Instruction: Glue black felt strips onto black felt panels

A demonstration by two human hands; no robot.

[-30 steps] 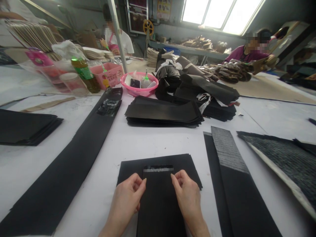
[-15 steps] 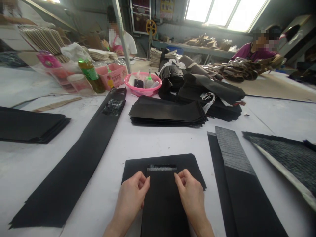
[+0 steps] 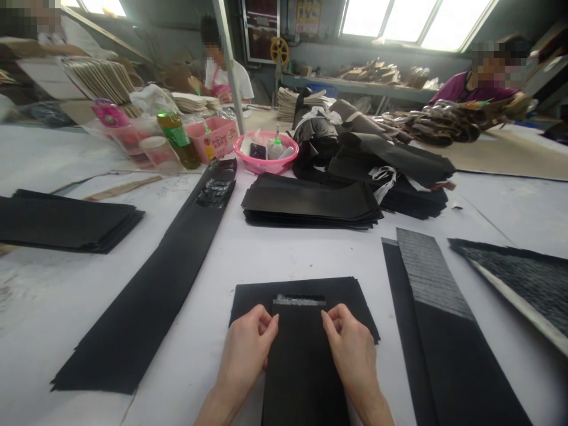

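A long black strip (image 3: pixel 302 367) of sheet material runs toward me, a greyish shiny band (image 3: pixel 299 302) across its far end. My left hand (image 3: pixel 251 340) pinches its left edge near that end, thumb against fingertips. On the opposite edge, my right hand (image 3: pixel 350 337) holds the strip in a similar pinch. Beneath the far end lies a wider black sheet or small stack (image 3: pixel 252 293), flat on the white table (image 3: pixel 204 349). What the band is made of, I cannot tell.
Black pieces (image 3: pixel 310 201) are stacked beyond my hands. Long black strips lie left (image 3: pixel 151 296) and right (image 3: pixel 452 355). Farther back stand a pink basin (image 3: pixel 266 165), a pink box (image 3: pixel 217 139) and a green-labelled bottle (image 3: pixel 180 139). Several people sit around the tables.
The whole scene has shifted to the right in view as the camera turned slightly. Both hands keep their pinch on the strip, with little movement relative to the sheet beneath.
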